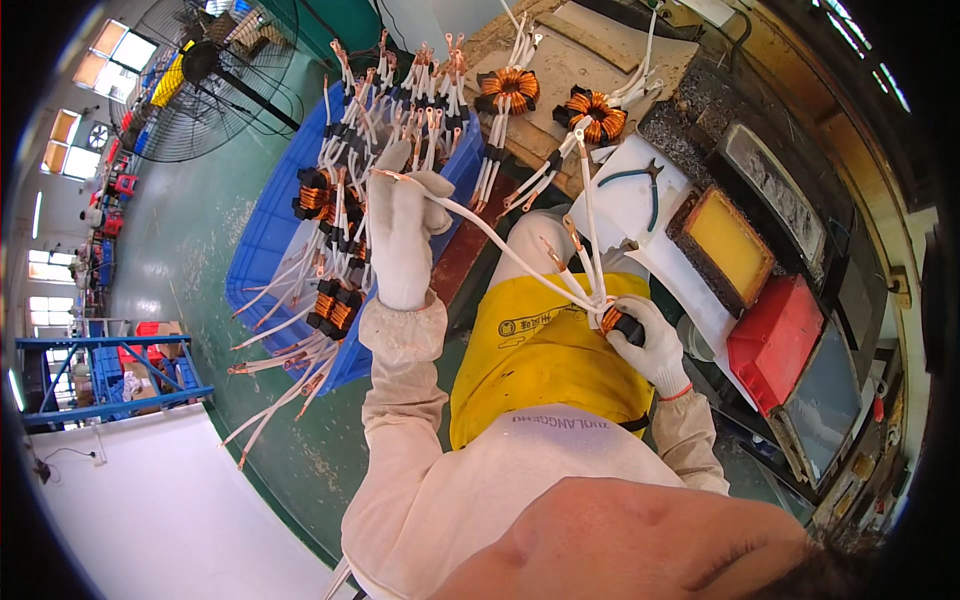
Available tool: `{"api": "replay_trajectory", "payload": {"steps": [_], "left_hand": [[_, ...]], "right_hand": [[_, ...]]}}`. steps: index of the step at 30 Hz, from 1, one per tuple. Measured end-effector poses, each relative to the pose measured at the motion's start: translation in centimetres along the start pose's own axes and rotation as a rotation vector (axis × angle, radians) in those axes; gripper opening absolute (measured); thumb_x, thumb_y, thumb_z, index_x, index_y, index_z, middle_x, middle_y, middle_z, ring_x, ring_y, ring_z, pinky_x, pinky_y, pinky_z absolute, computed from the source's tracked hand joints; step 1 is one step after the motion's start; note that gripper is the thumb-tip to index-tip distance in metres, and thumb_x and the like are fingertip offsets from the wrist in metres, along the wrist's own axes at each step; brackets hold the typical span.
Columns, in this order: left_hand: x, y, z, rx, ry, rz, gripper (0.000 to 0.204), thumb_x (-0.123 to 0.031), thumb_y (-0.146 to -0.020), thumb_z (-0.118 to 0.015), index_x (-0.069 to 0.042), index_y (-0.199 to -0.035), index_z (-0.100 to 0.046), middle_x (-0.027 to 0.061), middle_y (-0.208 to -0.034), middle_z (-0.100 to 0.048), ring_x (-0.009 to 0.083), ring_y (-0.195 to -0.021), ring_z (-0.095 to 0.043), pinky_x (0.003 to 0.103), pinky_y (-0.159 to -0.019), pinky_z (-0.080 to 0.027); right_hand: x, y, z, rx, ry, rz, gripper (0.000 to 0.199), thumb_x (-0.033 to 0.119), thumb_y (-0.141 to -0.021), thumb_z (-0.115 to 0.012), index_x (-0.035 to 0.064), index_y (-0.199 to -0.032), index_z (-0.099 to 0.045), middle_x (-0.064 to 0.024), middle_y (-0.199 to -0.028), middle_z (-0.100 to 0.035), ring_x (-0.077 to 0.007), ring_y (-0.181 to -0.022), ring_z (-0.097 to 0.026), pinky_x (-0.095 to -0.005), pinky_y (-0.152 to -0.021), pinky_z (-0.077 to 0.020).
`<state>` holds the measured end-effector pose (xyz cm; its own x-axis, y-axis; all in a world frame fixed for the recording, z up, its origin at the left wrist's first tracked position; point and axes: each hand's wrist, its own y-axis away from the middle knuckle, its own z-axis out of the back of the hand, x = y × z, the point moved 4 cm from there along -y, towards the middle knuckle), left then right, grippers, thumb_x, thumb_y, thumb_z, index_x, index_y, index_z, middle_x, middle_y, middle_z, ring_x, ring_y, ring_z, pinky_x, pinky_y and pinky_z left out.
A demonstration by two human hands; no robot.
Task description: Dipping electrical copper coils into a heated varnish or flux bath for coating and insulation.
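My left hand [402, 235], in a white glove, is raised beside a blue crate and pinches the copper-tipped end of a long white lead [488, 232]. That lead curves down to a toroidal coil [628, 326] with copper windings and black wrapping. Over my yellow apron [540, 350], my gloved right hand [655, 347] is closed around the coil, its fingers partly hiding it. Several more white leads [588, 200] stand up from the same coil, some with bare copper ends or ring lugs.
The blue crate [262, 250] is heaped with similar coils [335, 305]. Two coils [508, 90] [592, 115] lie on the wooden bench [560, 50]. To the right are pliers [652, 195], a framed yellow block [728, 238] and a red bin [778, 335]. A large fan [202, 62] stands far left.
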<state>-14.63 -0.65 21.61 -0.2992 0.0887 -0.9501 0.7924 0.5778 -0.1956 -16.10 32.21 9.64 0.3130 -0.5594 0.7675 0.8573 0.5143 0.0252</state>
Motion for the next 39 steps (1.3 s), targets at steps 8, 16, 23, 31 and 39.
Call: {"api": "replay_trajectory", "payload": {"steps": [8, 16, 23, 31, 39], "left_hand": [[0.2, -1.3, 0.3, 0.025, -0.404, -0.048, 0.052, -0.016, -0.098, -0.044, 0.006, -0.143, -0.032, 0.0011, -0.068, -0.054, 0.004, -0.052, -0.04, 0.018, -0.046, -0.032], [0.0, -0.7, -0.3, -0.015, -0.343, 0.018, 0.049, -0.011, -0.098, -0.041, 0.005, -0.144, -0.033, 0.003, -0.071, -0.056, 0.0055, -0.055, -0.043, 0.021, -0.051, -0.038], [5.4, 1.9, -0.5, 0.276, 0.032, 0.219, 0.045, -0.033, -0.104, -0.045, 0.005, -0.125, -0.054, 0.0092, -0.09, -0.066, 0.0085, -0.079, -0.058, 0.024, -0.065, -0.047], [13.9, 5.2, -1.7, 0.422, -0.102, 0.458, 0.025, -0.022, -0.097, -0.055, -0.002, -0.11, -0.062, 0.0036, -0.095, -0.063, 0.0047, -0.066, -0.053, 0.019, -0.056, -0.043], [17.0, 6.1, -7.1, 0.512, -0.048, 0.425, 0.02, -0.025, -0.096, -0.059, -0.005, -0.098, -0.062, -0.002, -0.079, -0.055, 0.0069, -0.066, -0.052, 0.021, -0.056, -0.044]], "right_hand": [[0.0, 0.3, -0.1, -0.008, 0.027, 0.037, 0.046, 0.025, -0.076, -0.075, 0.0098, -0.117, -0.061, -0.0107, -0.119, -0.062, -0.03, -0.104, -0.064, -0.0347, -0.088, -0.0524], [-0.1, 0.3, 0.2, -0.015, -0.016, 0.001, 0.043, 0.017, -0.076, -0.073, 0.0054, -0.116, -0.061, -0.0132, -0.119, -0.062, -0.0297, -0.106, -0.063, -0.0332, -0.091, -0.0506], [-0.2, -0.1, 0.4, -0.016, 0.005, 0.018, 0.045, 0.025, -0.077, -0.073, 0.0093, -0.118, -0.061, -0.0108, -0.12, -0.061, -0.0301, -0.106, -0.063, -0.0343, -0.089, -0.0516], [-0.3, 0.1, 0.2, -0.002, 0.015, 0.037, 0.045, 0.025, -0.078, -0.073, 0.0093, -0.119, -0.06, -0.011, -0.121, -0.061, -0.0299, -0.104, -0.064, -0.034, -0.088, -0.0526], [-0.2, 0.6, 0.1, -0.043, 0.056, 0.058, 0.045, 0.025, -0.078, -0.073, 0.0107, -0.118, -0.06, -0.0113, -0.12, -0.062, -0.031, -0.099, -0.065, -0.0339, -0.083, -0.0546]]}}
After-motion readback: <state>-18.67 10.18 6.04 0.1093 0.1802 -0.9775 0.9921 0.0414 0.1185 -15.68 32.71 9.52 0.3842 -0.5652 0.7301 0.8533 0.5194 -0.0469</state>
